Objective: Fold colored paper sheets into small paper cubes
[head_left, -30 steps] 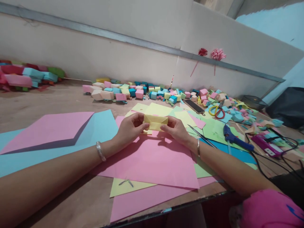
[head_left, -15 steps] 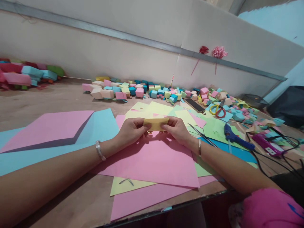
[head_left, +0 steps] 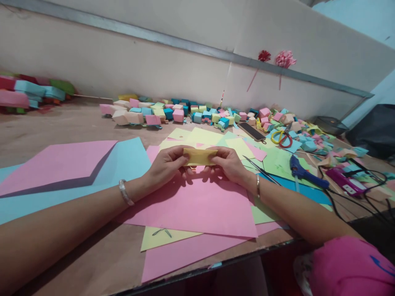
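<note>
A small folded strip of yellow paper (head_left: 200, 157) is stretched level between my two hands. My left hand (head_left: 168, 163) pinches its left end, thumb in front and fingers behind. At the other end my right hand (head_left: 230, 163) grips it the same way. Both hands hover just over a large pink sheet of paper (head_left: 197, 209). Beneath that sheet lie a yellow sheet (head_left: 173, 239) with a small dark drawn mark and another pink sheet (head_left: 175, 257).
Right of my hands are dark scissors (head_left: 262, 170), a blue glue gun (head_left: 305, 174), a purple power strip (head_left: 347, 181) with cables, red-and-yellow scissors (head_left: 281, 139) and a phone (head_left: 252, 132). Folded paper boxes (head_left: 154, 115) line the wall. Blue and pink sheets (head_left: 61, 164) lie left.
The yellow paper strip has tilted so more of its face shows. My fingers have shifted slightly on its ends, both hands still holding it. The whole view has moved a little.
</note>
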`<move>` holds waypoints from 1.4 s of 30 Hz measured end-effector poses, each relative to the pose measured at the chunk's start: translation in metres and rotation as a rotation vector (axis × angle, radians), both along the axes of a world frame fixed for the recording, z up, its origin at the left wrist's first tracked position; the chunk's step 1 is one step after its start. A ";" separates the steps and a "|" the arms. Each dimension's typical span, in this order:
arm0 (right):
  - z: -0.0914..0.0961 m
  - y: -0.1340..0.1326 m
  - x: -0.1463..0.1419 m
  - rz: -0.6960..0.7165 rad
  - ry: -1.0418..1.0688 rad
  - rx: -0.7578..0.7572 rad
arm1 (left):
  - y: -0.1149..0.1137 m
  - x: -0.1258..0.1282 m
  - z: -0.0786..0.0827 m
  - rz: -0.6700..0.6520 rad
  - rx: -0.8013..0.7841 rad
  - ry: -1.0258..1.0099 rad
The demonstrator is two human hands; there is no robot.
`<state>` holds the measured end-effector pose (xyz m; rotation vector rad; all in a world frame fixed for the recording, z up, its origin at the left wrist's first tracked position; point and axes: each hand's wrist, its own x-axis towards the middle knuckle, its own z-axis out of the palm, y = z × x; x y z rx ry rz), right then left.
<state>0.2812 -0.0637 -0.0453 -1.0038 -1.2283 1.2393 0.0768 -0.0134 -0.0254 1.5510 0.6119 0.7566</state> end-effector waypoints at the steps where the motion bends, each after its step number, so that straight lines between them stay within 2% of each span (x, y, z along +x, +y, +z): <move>1: 0.000 0.000 0.000 -0.004 0.013 -0.002 | 0.001 0.000 -0.001 0.005 0.000 -0.016; 5: 0.000 0.002 0.002 -0.047 0.042 0.007 | 0.004 0.000 -0.004 0.077 0.043 -0.039; 11: 0.000 0.003 0.001 -0.142 -0.033 0.026 | 0.002 0.001 -0.003 0.099 -0.099 -0.076; 15: 0.001 0.003 -0.001 -0.197 -0.058 0.111 | 0.004 0.000 -0.003 0.117 -0.077 -0.088; 19: 0.001 0.001 -0.003 -0.157 -0.143 0.200 | 0.006 0.001 -0.005 0.142 0.051 0.031; 25: 0.005 -0.006 0.000 -0.174 -0.126 0.211 | 0.008 0.002 -0.010 0.196 0.225 0.079; 29: 0.005 -0.002 0.002 -0.280 -0.585 0.434 | 0.008 0.002 -0.010 0.252 0.366 0.083; 31: 0.001 0.002 0.002 -0.269 -0.772 0.533 | 0.008 0.003 -0.010 0.310 0.416 0.041; 33: -0.003 0.006 0.002 -0.231 -0.849 0.576 | 0.006 0.003 -0.009 0.335 0.450 -0.028; 36: -0.007 0.006 0.001 -0.215 -0.863 0.581 | 0.002 0.003 -0.008 0.306 0.531 -0.111; 42: -0.006 0.000 -0.005 -0.115 -0.743 0.659 | -0.002 0.000 -0.008 0.135 0.884 -0.009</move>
